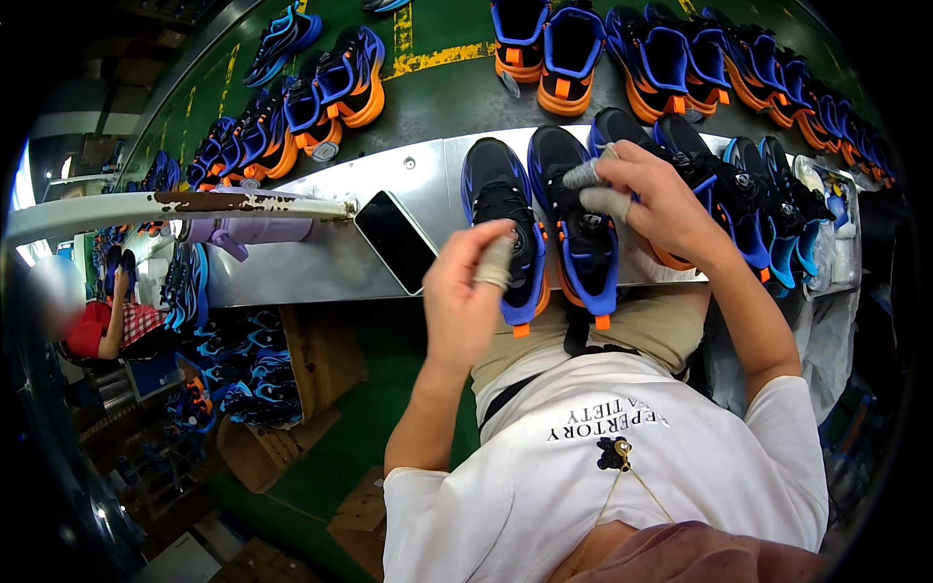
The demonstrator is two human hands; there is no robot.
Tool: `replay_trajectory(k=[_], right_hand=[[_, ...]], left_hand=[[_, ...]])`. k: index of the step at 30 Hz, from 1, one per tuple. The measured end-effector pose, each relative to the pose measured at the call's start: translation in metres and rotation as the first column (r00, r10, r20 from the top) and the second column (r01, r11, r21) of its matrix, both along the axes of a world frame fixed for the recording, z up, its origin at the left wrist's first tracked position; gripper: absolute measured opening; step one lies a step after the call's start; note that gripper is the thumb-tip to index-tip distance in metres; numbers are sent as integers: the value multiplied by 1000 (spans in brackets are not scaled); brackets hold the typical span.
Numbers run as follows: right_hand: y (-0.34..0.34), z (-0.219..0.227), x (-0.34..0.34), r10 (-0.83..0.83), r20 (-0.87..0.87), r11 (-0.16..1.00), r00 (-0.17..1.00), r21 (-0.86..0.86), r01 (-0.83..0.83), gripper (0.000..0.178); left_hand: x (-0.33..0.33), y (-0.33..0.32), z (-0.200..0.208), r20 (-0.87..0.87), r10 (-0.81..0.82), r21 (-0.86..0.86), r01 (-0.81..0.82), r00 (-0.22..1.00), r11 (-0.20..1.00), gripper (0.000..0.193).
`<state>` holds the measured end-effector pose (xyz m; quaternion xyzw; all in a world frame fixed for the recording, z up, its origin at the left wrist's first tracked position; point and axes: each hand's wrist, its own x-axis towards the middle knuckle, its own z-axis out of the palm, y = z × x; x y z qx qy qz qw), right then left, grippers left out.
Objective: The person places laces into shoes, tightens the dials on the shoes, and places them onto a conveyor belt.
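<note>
A pair of black sneakers with blue collars and orange soles lies before me on the metal ledge, heels toward me: a left shoe (498,194) and a right shoe (562,180). Each has a round dial at the tongue. My left hand (466,296) is beside the left shoe's dial, fingers bent, thumb wrapped in pale tape and slightly apart from the index finger. Over the laces of the right shoe is my right hand (661,199). Its taped fingers are curved and parted, with nothing visible between them. Whether the fingertips touch the shoes is hard to tell.
A phone (397,243) and a lilac tumbler (248,230) lie left on the metal ledge (340,175), below a worn white bar (262,204). More sneakers (671,58) line the green surface beyond. A clear tray (831,233) stands right. Another person (102,325) works far left.
</note>
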<state>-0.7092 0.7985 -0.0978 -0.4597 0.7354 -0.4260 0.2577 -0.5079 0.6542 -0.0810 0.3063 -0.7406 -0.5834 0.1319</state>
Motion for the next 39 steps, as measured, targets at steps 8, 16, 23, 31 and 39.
replay_trajectory(k=[8, 16, 23, 31, 39], right_hand=[[12, -30, 22, 92, -193, 995, 977, -8, -96, 31], [13, -24, 12, 13, -202, 1000, 979, 19, -9, 37], [-70, -42, -10, 45, -281, 998, 959, -31, -56, 39], [-130, -98, 9, 190, -329, 978, 925, 148, -148, 45], [-129, -108, 7, 165, -273, 984, 948, 110, -139, 45]], left_hand=[[5, -12, -21, -46, 87, -136, -92, 995, 986, 20], [-10, -13, -40, 47, -143, -357, 150, 989, 922, 31], [-14, -18, -30, 63, -210, -329, 219, 976, 919, 38], [-9, -25, -32, 137, -224, -339, 258, 965, 905, 44], [-14, -20, -37, 114, -174, -429, 207, 978, 879, 38]])
